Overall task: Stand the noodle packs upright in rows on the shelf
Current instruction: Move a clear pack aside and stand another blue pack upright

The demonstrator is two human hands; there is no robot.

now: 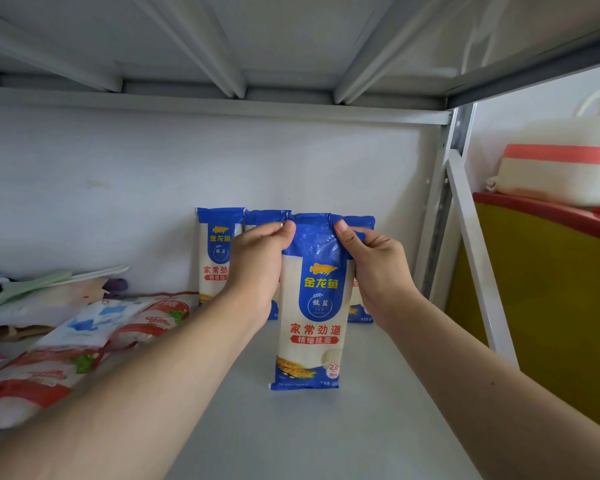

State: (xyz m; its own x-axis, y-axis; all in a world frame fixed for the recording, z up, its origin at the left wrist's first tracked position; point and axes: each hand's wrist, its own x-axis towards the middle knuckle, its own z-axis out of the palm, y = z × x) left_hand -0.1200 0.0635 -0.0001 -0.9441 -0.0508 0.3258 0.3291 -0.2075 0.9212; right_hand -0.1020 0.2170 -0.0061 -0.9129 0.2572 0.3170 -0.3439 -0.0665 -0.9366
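Observation:
A blue-and-white noodle pack [314, 317] stands upright on the white shelf [326, 427], its bottom edge touching the shelf. My left hand [258, 268] pinches its top left corner and my right hand [374, 268] pinches its top right corner. Behind it, against the back wall, stands a row of the same packs: one at the left [215, 254], one in the middle [265, 216] mostly hidden by my left hand, and one at the right [359, 306] partly hidden by my right hand.
Red-and-white packs [49, 368] and a blue-and-white bag [94, 320] lie flat in a pile at the left, with papers [42, 289] behind them. The shelf post [444, 202] rises at the right; beyond it are a yellow-and-red board [541, 299] and a white sack [561, 174].

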